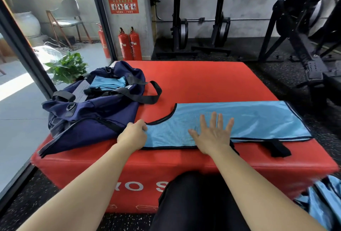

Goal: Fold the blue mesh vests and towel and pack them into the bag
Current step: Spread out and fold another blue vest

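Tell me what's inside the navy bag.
Through the open top of the navy bag, folded light blue fabric shows, next to a white tag. Anything beneath the fabric is hidden by it and the bag's sides.

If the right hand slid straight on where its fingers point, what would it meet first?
The right hand lies flat on the vest; ahead is only more vest, then bare red box. The way looks free.

We have bare room on the red padded vinyl box [212, 83] behind the flat light-blue mesh vest [258, 118], right to the far edge. On the left the slumped navy fabric duffel bag [88, 118] blocks passage (its black webbing strap loop [147, 100] sprawls onto the red top).
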